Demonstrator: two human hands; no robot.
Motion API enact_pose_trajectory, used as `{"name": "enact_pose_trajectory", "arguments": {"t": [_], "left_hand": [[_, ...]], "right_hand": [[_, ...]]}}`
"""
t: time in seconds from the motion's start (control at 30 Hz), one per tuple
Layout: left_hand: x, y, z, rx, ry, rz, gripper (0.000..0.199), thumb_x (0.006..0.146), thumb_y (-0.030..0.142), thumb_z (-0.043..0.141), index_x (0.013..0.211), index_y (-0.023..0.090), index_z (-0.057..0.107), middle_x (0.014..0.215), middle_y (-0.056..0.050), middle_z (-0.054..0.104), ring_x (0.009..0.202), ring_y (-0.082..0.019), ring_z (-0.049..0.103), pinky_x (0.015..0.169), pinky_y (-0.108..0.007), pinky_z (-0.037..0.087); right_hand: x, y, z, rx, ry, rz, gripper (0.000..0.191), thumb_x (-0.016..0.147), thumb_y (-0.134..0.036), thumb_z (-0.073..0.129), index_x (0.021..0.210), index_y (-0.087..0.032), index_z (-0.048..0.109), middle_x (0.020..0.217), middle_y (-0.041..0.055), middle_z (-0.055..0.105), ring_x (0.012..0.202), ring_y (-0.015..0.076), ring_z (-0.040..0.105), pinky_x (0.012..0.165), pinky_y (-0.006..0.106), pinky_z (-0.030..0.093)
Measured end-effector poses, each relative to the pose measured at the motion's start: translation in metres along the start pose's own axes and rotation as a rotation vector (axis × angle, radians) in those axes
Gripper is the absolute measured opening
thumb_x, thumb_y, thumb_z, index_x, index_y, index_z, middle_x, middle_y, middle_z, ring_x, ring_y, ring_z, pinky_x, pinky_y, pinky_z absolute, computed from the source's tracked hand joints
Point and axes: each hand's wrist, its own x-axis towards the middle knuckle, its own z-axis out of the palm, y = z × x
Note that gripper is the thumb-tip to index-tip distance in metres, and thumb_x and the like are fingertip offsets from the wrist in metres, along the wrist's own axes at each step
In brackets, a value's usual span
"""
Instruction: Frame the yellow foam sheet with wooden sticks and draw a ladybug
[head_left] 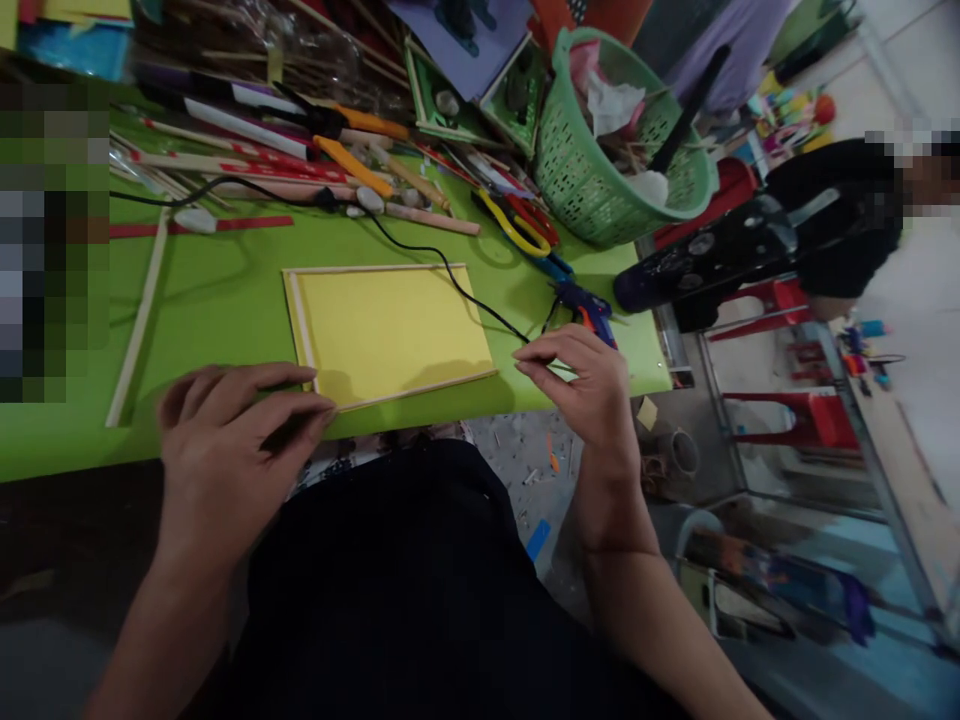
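Observation:
A yellow card [394, 325] lies on the green tabletop, with thin wooden sticks along its edges. My left hand [225, 440] has its thumb and forefinger closed around the card's near left corner. To the right of the card, my right hand [581, 385] is raised with thumb and fingertips drawn together. A black cord [431, 250] runs over the card to those fingertips; whether they grip it or some small thing is unclear. Just beyond this hand lies a blue glue gun [581, 305], partly hidden by it.
A loose wooden stick [139, 330] lies left of the card. Behind are yellow-handled scissors [517, 225], an orange-handled tool [360, 122], sticks and a green basket [600, 175] holding scraps. A black cylindrical object [697, 255] stands out past the table's right side.

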Motion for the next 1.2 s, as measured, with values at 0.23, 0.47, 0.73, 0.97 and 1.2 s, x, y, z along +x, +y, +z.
{"name": "enact_pose_trajectory", "arguments": {"t": [0.23, 0.47, 0.73, 0.97, 1.2], "left_hand": [[0.000, 0.001, 0.000, 0.003, -0.008, -0.019, 0.008, 0.095, 0.027, 0.074, 0.100, 0.034, 0.072, 0.115, -0.001, 0.079, 0.102, -0.030, 0.071, 0.101, -0.058, 0.050], [0.001, 0.002, -0.001, -0.003, -0.006, -0.021, 0.009, 0.095, 0.027, 0.074, 0.100, 0.034, 0.072, 0.115, -0.002, 0.079, 0.103, -0.030, 0.071, 0.102, -0.058, 0.050], [0.000, 0.001, 0.000, 0.007, -0.004, -0.013, 0.011, 0.093, 0.025, 0.076, 0.098, 0.034, 0.072, 0.114, -0.001, 0.079, 0.102, -0.030, 0.071, 0.100, -0.057, 0.050], [0.002, 0.003, -0.001, 0.012, -0.001, -0.009, 0.008, 0.095, 0.025, 0.075, 0.097, 0.032, 0.071, 0.111, -0.002, 0.079, 0.100, -0.029, 0.069, 0.097, -0.055, 0.050], [0.004, 0.005, -0.001, 0.022, -0.018, -0.066, 0.007, 0.096, 0.029, 0.074, 0.090, 0.030, 0.069, 0.109, 0.000, 0.078, 0.100, -0.028, 0.069, 0.096, -0.055, 0.048]], "right_hand": [[-0.016, 0.009, 0.013, 0.042, -0.068, 0.023, 0.014, 0.101, -0.021, 0.067, 0.103, -0.028, 0.080, 0.098, 0.0033, 0.078, 0.095, 0.0211, 0.072, 0.085, 0.038, 0.058], [-0.024, 0.010, 0.024, 0.037, -0.085, 0.017, 0.022, 0.104, -0.023, 0.063, 0.114, -0.030, 0.080, 0.109, 0.0059, 0.079, 0.103, 0.0232, 0.073, 0.093, 0.043, 0.059], [-0.028, 0.013, 0.030, 0.032, -0.080, -0.031, 0.025, 0.104, -0.020, 0.061, 0.118, -0.030, 0.080, 0.110, 0.0055, 0.080, 0.102, 0.0227, 0.073, 0.092, 0.043, 0.058], [-0.031, 0.014, 0.033, 0.016, -0.065, -0.039, 0.025, 0.103, -0.021, 0.062, 0.118, -0.030, 0.080, 0.110, 0.0056, 0.081, 0.101, 0.0233, 0.073, 0.091, 0.044, 0.056], [-0.034, 0.015, 0.045, 0.004, 0.027, -0.045, 0.021, 0.100, -0.021, 0.066, 0.111, -0.029, 0.082, 0.104, 0.0049, 0.081, 0.095, 0.0236, 0.074, 0.086, 0.044, 0.055]]}}
